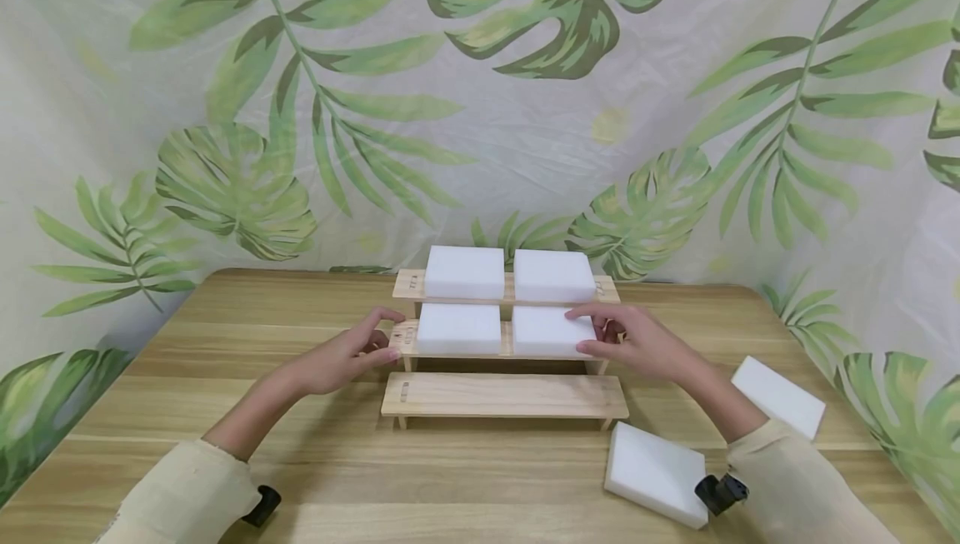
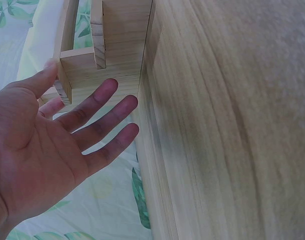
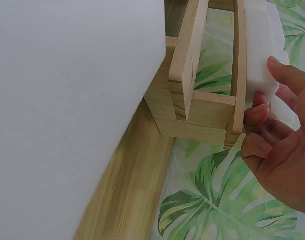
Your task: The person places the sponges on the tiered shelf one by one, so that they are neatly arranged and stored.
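A stepped wooden stand (image 1: 502, 396) with three tiers stands on the table. Two white foam blocks lie on its top tier and two on the middle tier. My right hand (image 1: 643, 342) pinches the right-hand white foam block (image 1: 546, 332) of the middle tier between thumb and forefinger; its other fingers curl below. At the other end, my left hand (image 1: 339, 358) holds the tip of the middle tier between thumb and forefinger. In the left wrist view, the remaining fingers (image 2: 105, 145) of that hand extend loosely beside the stand. The lowest tier bears nothing.
One loose foam block (image 1: 656, 473) lies in front of the stand on the right, near my right sleeve. Another foam block (image 1: 780, 396) is farther right, partly behind the forearm. A leaf-patterned cloth (image 1: 517, 152) hangs behind the wooden table (image 1: 187, 369).
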`<state>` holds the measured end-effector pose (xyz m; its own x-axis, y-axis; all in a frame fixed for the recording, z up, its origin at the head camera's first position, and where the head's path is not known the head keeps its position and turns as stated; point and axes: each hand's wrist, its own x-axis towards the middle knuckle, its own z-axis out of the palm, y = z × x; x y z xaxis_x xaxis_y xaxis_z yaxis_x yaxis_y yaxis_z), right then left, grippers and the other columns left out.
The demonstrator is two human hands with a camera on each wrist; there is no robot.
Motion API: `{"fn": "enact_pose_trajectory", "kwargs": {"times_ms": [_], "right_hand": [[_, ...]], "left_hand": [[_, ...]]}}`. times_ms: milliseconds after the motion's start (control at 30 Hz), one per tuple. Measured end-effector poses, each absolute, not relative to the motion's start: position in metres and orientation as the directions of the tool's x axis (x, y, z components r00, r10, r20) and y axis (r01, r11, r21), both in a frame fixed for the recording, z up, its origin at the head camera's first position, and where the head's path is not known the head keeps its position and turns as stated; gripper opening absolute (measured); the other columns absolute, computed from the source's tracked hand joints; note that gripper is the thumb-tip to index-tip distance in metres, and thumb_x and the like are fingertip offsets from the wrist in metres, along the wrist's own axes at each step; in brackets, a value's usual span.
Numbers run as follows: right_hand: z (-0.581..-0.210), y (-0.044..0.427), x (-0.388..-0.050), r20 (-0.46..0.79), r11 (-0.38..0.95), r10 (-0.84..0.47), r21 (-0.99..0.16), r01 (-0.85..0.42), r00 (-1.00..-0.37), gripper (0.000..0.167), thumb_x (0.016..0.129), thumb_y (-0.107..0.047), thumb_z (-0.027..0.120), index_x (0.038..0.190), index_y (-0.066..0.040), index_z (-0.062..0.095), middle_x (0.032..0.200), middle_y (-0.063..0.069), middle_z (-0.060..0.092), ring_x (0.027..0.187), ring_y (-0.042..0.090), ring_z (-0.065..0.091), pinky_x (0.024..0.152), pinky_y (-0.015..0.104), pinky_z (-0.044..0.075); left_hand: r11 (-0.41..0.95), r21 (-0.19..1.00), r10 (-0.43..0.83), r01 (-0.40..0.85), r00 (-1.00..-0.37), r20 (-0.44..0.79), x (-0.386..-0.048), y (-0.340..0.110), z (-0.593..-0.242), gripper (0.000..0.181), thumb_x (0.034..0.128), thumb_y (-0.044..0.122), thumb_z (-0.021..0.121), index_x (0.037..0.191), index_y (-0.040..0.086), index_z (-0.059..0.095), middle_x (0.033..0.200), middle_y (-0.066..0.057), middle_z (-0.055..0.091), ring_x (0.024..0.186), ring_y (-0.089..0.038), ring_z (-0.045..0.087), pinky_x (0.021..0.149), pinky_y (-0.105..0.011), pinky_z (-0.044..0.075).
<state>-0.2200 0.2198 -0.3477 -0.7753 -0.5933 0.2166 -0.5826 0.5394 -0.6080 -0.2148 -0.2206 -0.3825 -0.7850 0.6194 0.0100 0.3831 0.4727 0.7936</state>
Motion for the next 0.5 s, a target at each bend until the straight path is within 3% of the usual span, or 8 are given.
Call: {"fn": "enact_pose_trajectory", "kwargs": {"times_ms": [500], "right_hand": [[-0.3455, 0.2194, -0.2209, 0.204, 0.54, -0.602, -0.608, -0.582, -0.772, 0.035, 0.096, -0.01, 0.075, 0.129, -0.001, 0.067, 0.08, -0.003, 0.051, 0.065, 0.008, 0.049, 0.063, 0.029, 0.047]], "left_hand": [[0.468, 0.792, 0.628, 0.393, -0.778, 0.016, -0.2146, -0.2209, -0.3827, 0.049, 0.1115, 0.02, 0.051, 0.148, 0.0, 0.026, 0.111, -0.019, 0.068, 0.108, -0.034, 0.065, 0.09, -0.053, 0.05]]}}
